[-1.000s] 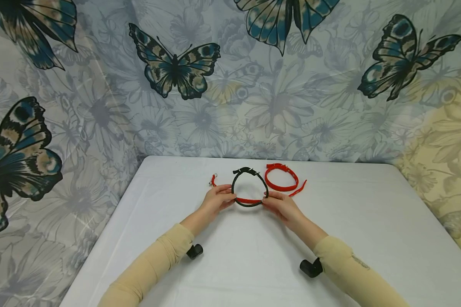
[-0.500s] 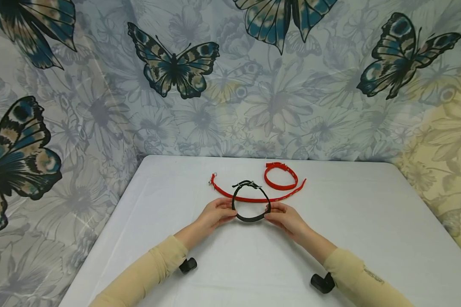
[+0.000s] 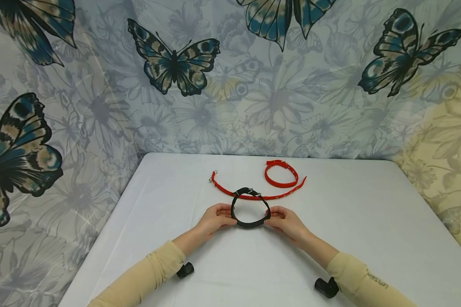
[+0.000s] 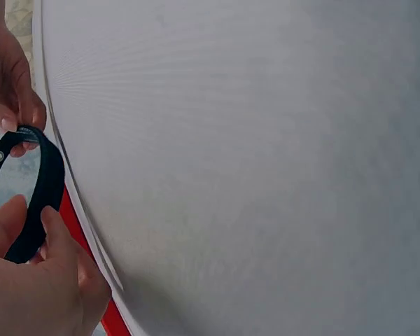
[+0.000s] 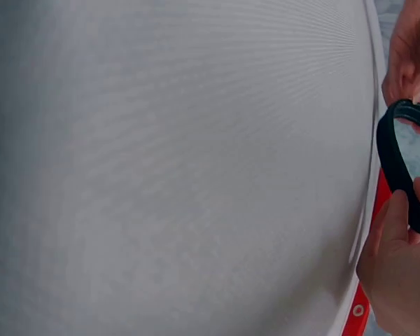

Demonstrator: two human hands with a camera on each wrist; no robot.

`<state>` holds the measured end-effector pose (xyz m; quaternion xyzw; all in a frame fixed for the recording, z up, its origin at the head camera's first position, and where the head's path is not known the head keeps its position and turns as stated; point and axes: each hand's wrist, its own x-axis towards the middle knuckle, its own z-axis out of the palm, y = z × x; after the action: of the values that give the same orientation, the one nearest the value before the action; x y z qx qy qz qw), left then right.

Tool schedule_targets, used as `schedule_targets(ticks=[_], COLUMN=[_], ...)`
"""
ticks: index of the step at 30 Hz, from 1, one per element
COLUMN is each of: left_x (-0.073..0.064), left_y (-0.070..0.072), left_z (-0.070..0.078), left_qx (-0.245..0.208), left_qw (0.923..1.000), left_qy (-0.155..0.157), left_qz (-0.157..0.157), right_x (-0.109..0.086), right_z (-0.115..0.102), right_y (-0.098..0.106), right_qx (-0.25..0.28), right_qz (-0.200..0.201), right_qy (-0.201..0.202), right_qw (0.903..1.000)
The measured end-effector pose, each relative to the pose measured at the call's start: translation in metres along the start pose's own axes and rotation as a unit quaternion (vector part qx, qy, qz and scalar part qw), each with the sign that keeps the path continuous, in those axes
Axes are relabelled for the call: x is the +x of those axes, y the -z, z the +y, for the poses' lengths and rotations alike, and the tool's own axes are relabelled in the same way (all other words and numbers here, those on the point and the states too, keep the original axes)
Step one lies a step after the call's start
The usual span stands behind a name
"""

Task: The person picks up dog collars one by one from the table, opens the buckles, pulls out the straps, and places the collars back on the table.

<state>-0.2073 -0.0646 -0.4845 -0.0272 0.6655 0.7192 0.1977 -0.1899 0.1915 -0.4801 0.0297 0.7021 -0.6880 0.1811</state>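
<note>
A black collar (image 3: 249, 224), fastened into a loop with its metal buckle on the far side, is held up between both hands. On its left side my left hand (image 3: 215, 220) pinches the band between thumb and fingers. The opposite side is gripped the same way by my right hand (image 3: 287, 222). Eyelet holes show along the inside of the black collar (image 4: 52, 168) in the left wrist view. Just beyond, an unbuckled red collar (image 3: 282, 196) lies in a shallow curve, partly overlapped by the black loop in the head view.
Farther back lies a second red collar (image 3: 282, 185), closed into a ring. All of this is over a white-covered table (image 3: 369, 213). A butterfly-patterned cloth (image 3: 230, 123) hangs behind the table's back edge. Small black wrist cameras (image 3: 326, 288) sit at both sleeves.
Both hands have drawn the black collar back toward the body, away from the red collars. More of the unbuckled red collar now shows. The black loop has tipped slightly.
</note>
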Motion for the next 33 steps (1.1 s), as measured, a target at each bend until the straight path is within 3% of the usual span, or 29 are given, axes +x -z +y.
schedule_targets(ticks=[7,10,14,20,33], left_x=[-0.003,-0.004,-0.012,-0.005,-0.005], left_y=[0.002,0.001,-0.001,0.000,0.000], left_z=[0.000,0.001,0.009,-0.001,-0.001], left_qx=[0.083,0.097,0.108,0.124,0.137], left_qw=[0.9950,0.9928,0.9913,0.9895,0.9872], left_qy=[-0.055,-0.069,-0.074,-0.075,-0.081], left_qz=[-0.009,-0.011,-0.011,-0.002,0.004], right_x=[-0.002,-0.002,-0.002,-0.002,-0.005], right_z=[0.004,0.005,0.006,0.007,0.002], right_y=[0.001,0.001,0.001,0.002,0.006], right_qx=[-0.019,-0.026,-0.032,-0.042,-0.066], right_qz=[-0.004,0.000,0.001,0.009,0.020], right_qy=[0.009,0.010,0.014,0.021,0.040], right_qw=[0.9998,0.9996,0.9994,0.9988,0.9968])
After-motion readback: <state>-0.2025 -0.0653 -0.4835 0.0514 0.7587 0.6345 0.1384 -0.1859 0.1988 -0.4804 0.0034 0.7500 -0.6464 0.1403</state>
